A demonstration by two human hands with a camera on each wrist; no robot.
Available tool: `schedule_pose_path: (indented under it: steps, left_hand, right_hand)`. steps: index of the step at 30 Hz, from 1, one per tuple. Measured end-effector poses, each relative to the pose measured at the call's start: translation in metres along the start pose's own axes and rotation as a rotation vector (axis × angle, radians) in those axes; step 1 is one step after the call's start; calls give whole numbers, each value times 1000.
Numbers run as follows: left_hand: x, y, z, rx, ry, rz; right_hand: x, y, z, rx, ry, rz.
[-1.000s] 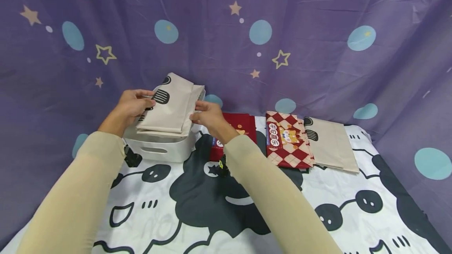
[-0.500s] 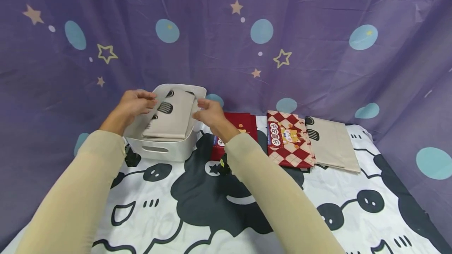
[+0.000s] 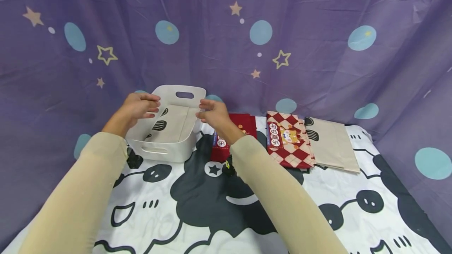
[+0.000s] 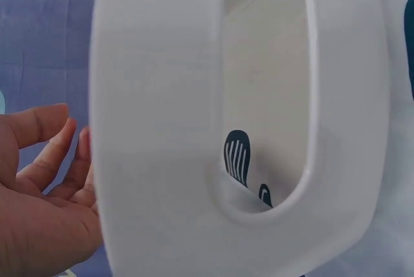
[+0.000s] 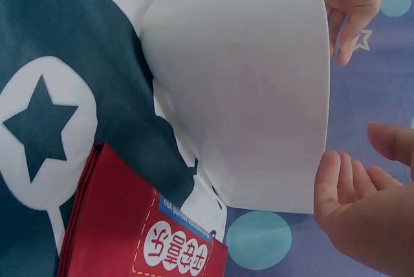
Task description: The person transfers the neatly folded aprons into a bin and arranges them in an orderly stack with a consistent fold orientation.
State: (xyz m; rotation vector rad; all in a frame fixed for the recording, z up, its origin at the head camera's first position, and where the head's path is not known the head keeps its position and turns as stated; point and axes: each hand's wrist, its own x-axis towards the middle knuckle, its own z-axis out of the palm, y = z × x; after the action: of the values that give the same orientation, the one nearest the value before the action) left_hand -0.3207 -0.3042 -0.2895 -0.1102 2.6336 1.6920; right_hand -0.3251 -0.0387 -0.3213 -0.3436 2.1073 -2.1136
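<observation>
A folded beige cloth (image 3: pixel 173 122) with black utensil prints lies inside a white plastic basket (image 3: pixel 166 152). Above the basket's left side hovers my left hand (image 3: pixel 138 107), its fingers loosely bent and holding nothing. My right hand (image 3: pixel 216 116) is at the basket's right rim, fingers relaxed with nothing in them. In the left wrist view, part of the printed cloth (image 4: pixel 236 154) shows through the handle slot in the basket wall. The right wrist view has both hands beside the basket's smooth outer wall (image 5: pixel 246 96); whether the right fingertips touch the rim I cannot tell.
Just right of the basket lies a folded red cloth (image 3: pixel 243 121), partly behind my right wrist. Farther right are a red-and-cream checked folded cloth (image 3: pixel 289 148) and another folded beige cloth (image 3: pixel 333 144). A purple curtain (image 3: pixel 226 50) hangs behind the black-and-white sheet (image 3: pixel 159 199).
Both hands have let go of the folded beige cloth, which has dropped down into the basket. The hands have since drawn slightly apart above it.
</observation>
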Motion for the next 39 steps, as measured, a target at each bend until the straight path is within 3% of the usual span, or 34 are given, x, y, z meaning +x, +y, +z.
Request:
schedule_pose_path:
  steps: [5, 14, 28, 34, 39]
  left_hand:
    - [0, 0, 4, 16, -27, -2]
    - [-1, 0, 17, -10, -8, 15]
    - [-1, 4, 38, -36, 13, 35]
    - [0, 11, 52, -30, 17, 93]
    - [0, 19, 66, 51, 50, 182]
  right_hand:
    - [0, 2, -8, 5, 20, -30]
    - [-2, 7, -27, -24, 36, -49]
    - [-10, 28, -80, -73, 86, -81]
    - [-13, 34, -96, -122, 127, -57]
    - [-17, 37, -105, -136, 132, -52]
